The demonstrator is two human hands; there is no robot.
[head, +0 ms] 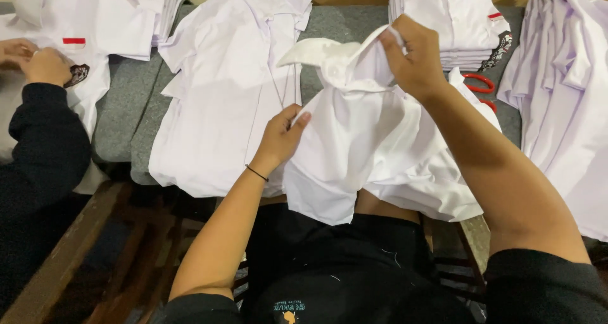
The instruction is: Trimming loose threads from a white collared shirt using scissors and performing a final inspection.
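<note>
Gripping white shirt [354, 140], both hands (lifted), left hand [282, 137], right hand [411, 55]

Crumpled white shirt [367, 140], collar uppermost, held up above the table edge, hem hanging.

Wearer's body — black short-sleeved top with a small printed emblem [292, 312]; thin black band [256, 173] on left wrist.

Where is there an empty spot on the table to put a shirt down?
Bare grey table shows between the co-worker's shirt and the spread shirt. A smaller strip lies between that shirt's collar and the folded stack. The right side is crowded: red scissors, piled shirts, and the held shirt.
</note>
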